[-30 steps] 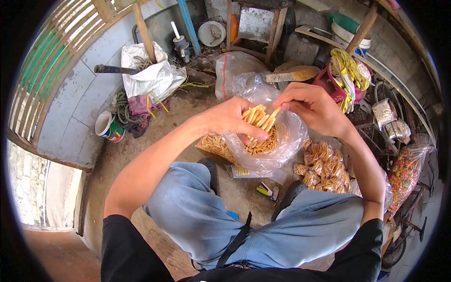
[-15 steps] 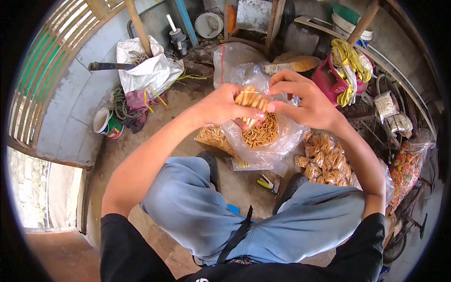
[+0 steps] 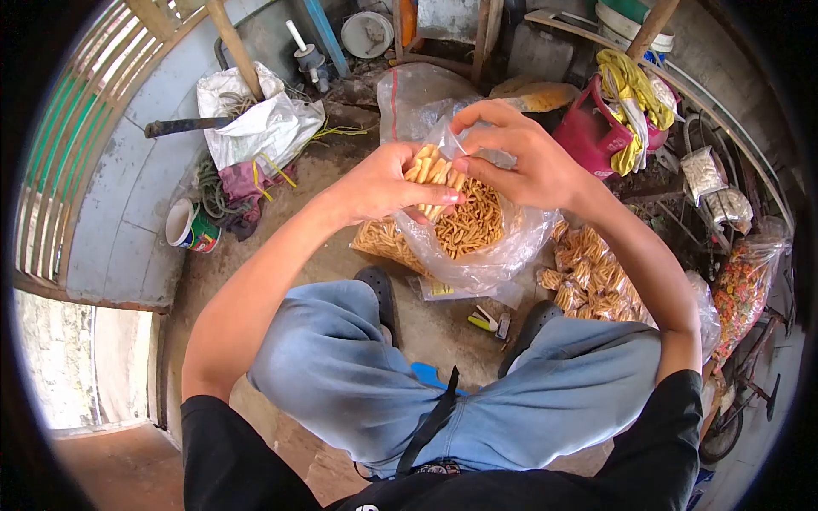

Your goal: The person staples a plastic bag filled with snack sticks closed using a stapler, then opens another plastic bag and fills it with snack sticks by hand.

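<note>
My left hand [image 3: 388,183] is wrapped round a bunch of pale stick snacks [image 3: 434,175], which seem to be in a small clear bag. My right hand [image 3: 515,157] is just right of the bunch, its thumb and index finger pinched on the thin clear plastic at the bunch's upper edge. Below both hands, a large clear bag [image 3: 486,274] stands open with many brown stick snacks [image 3: 467,223] inside. Filled small packets [image 3: 596,277] are heaped on the floor to the right.
A stapler [image 3: 482,319] lies on the floor between my feet. A white sack [image 3: 260,128] and a paint bucket [image 3: 192,226] stand at the left. At the right are a red tub [image 3: 588,128] with yellow cloth and a bag of colourful snacks [image 3: 744,294].
The bunch in my left hand has shifted slightly left and up in the view. My right hand has moved left with it, and its fingers have closed on the plastic.
</note>
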Demonstrator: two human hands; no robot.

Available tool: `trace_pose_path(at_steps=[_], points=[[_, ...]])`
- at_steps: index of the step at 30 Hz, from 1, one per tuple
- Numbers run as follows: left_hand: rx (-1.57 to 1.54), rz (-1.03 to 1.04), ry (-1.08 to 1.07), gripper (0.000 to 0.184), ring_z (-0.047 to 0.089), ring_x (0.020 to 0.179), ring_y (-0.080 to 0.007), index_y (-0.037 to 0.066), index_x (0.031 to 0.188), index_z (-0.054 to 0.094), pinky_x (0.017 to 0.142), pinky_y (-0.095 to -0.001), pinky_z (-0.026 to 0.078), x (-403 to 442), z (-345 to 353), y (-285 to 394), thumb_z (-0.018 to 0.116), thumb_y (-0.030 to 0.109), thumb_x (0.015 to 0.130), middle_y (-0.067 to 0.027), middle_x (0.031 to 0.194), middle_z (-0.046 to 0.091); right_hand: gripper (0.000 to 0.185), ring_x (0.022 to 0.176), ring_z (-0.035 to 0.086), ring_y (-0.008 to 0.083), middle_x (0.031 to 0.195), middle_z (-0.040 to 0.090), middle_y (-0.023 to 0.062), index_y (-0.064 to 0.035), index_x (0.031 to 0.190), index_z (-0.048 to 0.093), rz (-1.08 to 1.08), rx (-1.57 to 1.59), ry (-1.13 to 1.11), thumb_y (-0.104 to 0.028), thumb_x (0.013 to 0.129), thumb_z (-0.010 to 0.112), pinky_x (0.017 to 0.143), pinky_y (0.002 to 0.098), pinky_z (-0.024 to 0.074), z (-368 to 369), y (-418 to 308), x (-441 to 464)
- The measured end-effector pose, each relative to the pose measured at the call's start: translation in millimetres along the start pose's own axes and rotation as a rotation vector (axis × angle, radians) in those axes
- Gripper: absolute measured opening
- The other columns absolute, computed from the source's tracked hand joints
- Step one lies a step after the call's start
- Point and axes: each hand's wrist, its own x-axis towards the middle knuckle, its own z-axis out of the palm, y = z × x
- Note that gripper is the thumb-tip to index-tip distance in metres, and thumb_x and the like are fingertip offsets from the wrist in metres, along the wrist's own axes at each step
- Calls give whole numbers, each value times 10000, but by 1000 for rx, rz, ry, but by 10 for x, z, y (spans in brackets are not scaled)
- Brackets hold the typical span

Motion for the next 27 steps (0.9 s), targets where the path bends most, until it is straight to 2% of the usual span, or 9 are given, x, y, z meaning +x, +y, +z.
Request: trace_pose_path(at_steps=[3,5,8,12,14,17,20,25,27], points=[[-15,-1,26,260,651,856,-131,34,1064,577,635,-247,529,6,-44,-17,681,128,845,-95,991,677,166,918,573,204,971,610,89,-40,927,657,89,299,9,-195,871,633,806,335,447,56,154,6],[-52,8,146,240,645,827,-127,29,1049,590,630,-251,525,-12,-40,33,674,130,848,-95,994,678,226,833,593,160,878,637,75,-41,905,652,565,671,260,-246,925,559,739,308,459,170,314,-16],[-56,-4,155,241,644,841,-134,27,1073,587,654,-259,526,4,-69,0,653,126,864,-92,1008,677,282,760,600,139,784,637,60,-57,908,650,769,566,149,-304,937,518,674,300,467,599,811,-276],[-83,29,118,232,648,900,-153,22,1081,586,692,-269,527,65,-109,-70,639,105,871,-101,1030,673,247,714,644,217,777,671,116,-45,901,655,826,157,-365,-270,872,555,671,336,488,1184,1398,-779],[-133,29,131,222,647,936,-172,10,1079,583,757,-287,528,56,-91,-38,628,88,876,-110,1045,670,182,768,655,325,833,676,167,-56,914,663,789,-175,-366,-151,824,537,725,398,503,1674,1849,-1263],[-93,103,146,230,647,939,-180,-1,1080,579,808,-300,525,78,-110,-76,632,88,875,-117,1053,668,220,886,625,365,936,660,190,-83,985,660,886,-222,-496,-154,818,536,785,445,484,2076,2168,-1641],[-137,103,153,219,646,945,-182,-8,1066,575,848,-299,515,71,-116,-70,630,88,877,-109,1048,670,322,928,618,373,1002,638,217,-100,1047,660,974,-165,-239,-40,761,527,830,443,485,2281,2112,-1699],[-157,-58,191,240,641,956,-150,69,1072,557,744,-315,549,59,-132,-44,656,164,875,-89,1064,667,340,1091,551,309,1102,610,135,-134,1075,665,813,-324,-291,-34,784,520,879,406,488,2361,1968,-1513],[-155,-64,191,236,640,956,-149,67,1065,556,741,-313,549,61,-142,-51,656,165,876,-89,1063,667,308,1108,541,289,1083,614,98,-122,1058,661,599,-445,-261,-42,803,508,860,397,507,2409,2031,-1515]])
